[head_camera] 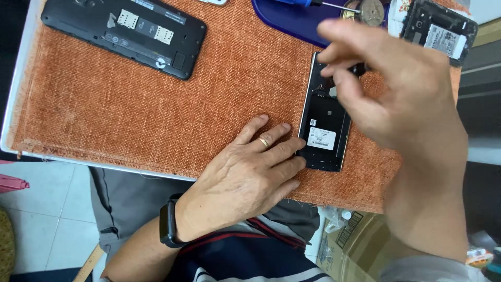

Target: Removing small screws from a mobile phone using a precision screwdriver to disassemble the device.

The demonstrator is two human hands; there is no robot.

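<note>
Disassembly partway: phone (324, 133) lies back-off, battery in, left hand (245, 180) flat, fingers spread, pinning its edge; right hand (389, 89) pinches screwdriver (342, 77) at upper screws, apparently not all out.

1 head-worn view, looking steeply down, close over hands (313, 146) and orange mat (156, 115)

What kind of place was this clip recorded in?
Probably a small phone-repair bench, perhaps at home. An orange woven mat covers the table, three opened phones lie on it, and the right hand works a small tool in the opened phone that the left hand steadies. A screwdriver lies nearby.
</note>
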